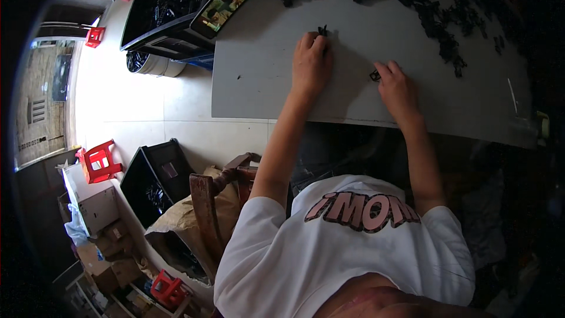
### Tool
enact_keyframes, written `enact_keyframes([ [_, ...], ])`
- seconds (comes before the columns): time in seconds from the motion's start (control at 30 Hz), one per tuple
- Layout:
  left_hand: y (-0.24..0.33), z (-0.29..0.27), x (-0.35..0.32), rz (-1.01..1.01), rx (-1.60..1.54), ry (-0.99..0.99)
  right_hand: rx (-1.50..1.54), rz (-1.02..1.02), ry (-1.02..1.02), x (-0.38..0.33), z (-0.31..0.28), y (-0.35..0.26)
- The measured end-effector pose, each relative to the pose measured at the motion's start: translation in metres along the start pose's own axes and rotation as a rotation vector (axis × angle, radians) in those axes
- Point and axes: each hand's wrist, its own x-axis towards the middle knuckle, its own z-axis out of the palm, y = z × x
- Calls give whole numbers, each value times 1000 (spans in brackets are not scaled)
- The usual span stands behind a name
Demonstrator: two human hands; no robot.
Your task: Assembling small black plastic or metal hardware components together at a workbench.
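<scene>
Small black plastic clip point(375, 75), probably light, stiff and easy to flick away, lies on the grey tabletop point(265, 76) at the right hand's point(397, 88) pinching fingertips; best nipped by its edges. Left hand point(310, 65), fingers together, pinches a second clip point(322, 30) farther off. Loose black parts point(435, 17) lie far right.

left hand point(311, 62) on small black part point(322, 30) | right hand point(397, 85) pinching black piece point(375, 75) | grey table point(259, 76)
</scene>
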Motion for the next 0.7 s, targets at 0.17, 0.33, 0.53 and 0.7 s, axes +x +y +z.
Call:
enact_keyframes([
  [0.17, 1, -2, -1, -21, 14, -15, 245, 12, 55, 1, 2, 5],
  [0.33, 1, 0, 0, -4, 15, 5, 748, 131, 33, 1, 3, 12],
  [0.53, -1, 1, 0, 32, -4, 29, 303, 20, 163, -3, -5, 28],
  [0.7, -4, 3, 0, 9, -10, 24, 275, -64, 221, -7, 8, 49],
])
